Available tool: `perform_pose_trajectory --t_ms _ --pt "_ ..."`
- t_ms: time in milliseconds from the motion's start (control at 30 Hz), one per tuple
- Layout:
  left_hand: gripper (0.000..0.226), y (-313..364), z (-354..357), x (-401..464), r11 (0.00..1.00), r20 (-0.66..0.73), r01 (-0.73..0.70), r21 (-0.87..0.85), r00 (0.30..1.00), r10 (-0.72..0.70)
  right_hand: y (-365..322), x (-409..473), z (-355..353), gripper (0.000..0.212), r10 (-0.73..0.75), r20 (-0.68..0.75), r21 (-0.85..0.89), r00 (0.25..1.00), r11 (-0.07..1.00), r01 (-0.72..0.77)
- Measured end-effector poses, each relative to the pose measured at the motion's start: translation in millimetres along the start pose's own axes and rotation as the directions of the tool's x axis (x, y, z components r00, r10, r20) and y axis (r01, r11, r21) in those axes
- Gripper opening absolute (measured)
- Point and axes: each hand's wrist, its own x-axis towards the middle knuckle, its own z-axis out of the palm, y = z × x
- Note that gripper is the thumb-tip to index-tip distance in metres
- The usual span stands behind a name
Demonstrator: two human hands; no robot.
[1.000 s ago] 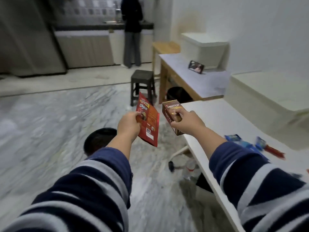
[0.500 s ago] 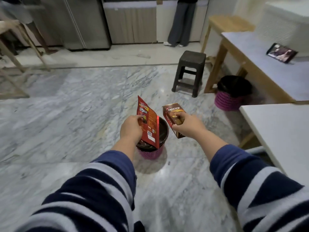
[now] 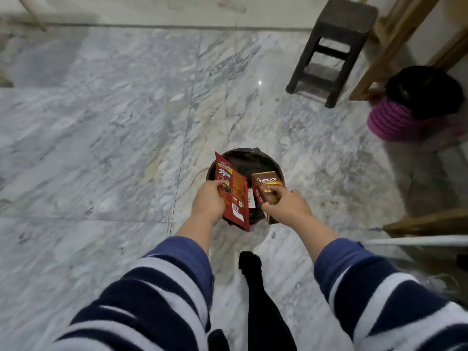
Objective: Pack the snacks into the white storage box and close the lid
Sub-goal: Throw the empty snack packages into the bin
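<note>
My left hand [image 3: 208,201] grips a flat red snack packet [image 3: 234,196], held upright. My right hand [image 3: 286,205] grips a small brown Nextar snack box [image 3: 267,190]. Both snacks hang directly over a round bin with a black liner [image 3: 249,160] that stands on the marble floor. The white storage box is out of view.
A dark plastic stool [image 3: 334,46] stands at the upper right. A second bin, pink with a black liner [image 3: 415,105], sits beside wooden table legs [image 3: 374,62] at the right. My black-clad leg [image 3: 263,300] is below the hands. A white table edge [image 3: 417,240] runs at the right.
The view has swung from the table and room down to the floor. Both hands, still holding the packet and the box, now hang right over the lined bin.
</note>
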Motion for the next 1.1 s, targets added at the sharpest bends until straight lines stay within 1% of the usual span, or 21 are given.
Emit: perform_pose_trajectory --t_ms 100,233,333,400,500,600,667,767,900,1000,1100 --pt "0.048 -16.4 35.6 52.1 0.998 0.053 0.063 0.023 0.997 -0.064 1.9 63.8 25.8 0.061 0.067 0.051 -0.032 0.996 0.997 -0.065" --pt "0.049 -37.4 82.6 114.2 0.989 0.113 0.146 0.035 0.982 -0.150 7.5 138.3 57.5 0.062 0.115 0.122 -0.073 0.986 0.992 -0.106" --pt "0.050 -50.7 108.9 146.6 0.986 0.153 0.164 0.037 0.974 -0.168 16.3 180.7 74.6 0.061 0.127 0.147 -0.064 0.981 0.991 -0.119" --pt "0.056 -59.8 122.2 159.1 0.983 0.184 0.183 0.020 0.966 -0.183 22.9 199.8 84.1 0.064 0.136 0.166 -0.037 0.977 0.991 -0.131" --pt "0.069 -73.0 136.6 165.5 0.969 0.237 0.247 -0.011 0.942 -0.237 30.9 212.0 94.4 0.075 0.173 0.215 -0.034 0.961 0.985 -0.169" --pt "0.070 -77.9 142.2 166.0 0.955 0.290 0.293 0.044 0.911 -0.293 37.0 216.3 100.2 0.074 0.178 0.228 -0.061 0.957 0.984 -0.168" --pt "0.069 -75.4 141.0 165.7 0.953 0.299 0.294 0.066 0.906 -0.300 36.2 216.6 98.6 0.073 0.172 0.229 -0.070 0.958 0.985 -0.160" --pt "0.067 -66.7 134.7 165.3 0.963 0.332 0.248 0.103 0.904 -0.268 30.0 215.9 87.8 0.070 0.154 0.239 -0.079 0.959 0.987 -0.139" --pt "0.065 -43.5 110.7 163.5 0.971 0.395 0.118 0.209 0.898 -0.194 17.2 206.3 59.3 0.064 0.104 0.244 -0.104 0.964 0.991 -0.080" --pt "0.058 -23.4 81.8 153.5 0.966 0.443 0.028 0.255 0.885 -0.142 7.5 182.8 29.6 0.065 0.082 0.247 -0.133 0.965 0.990 -0.049" --pt "0.056 2.9 44.6 128.8 0.951 0.454 -0.073 0.301 0.888 -0.076 -2.1 145.1 -5.4 0.066 0.063 0.255 -0.172 0.965 0.985 -0.019"
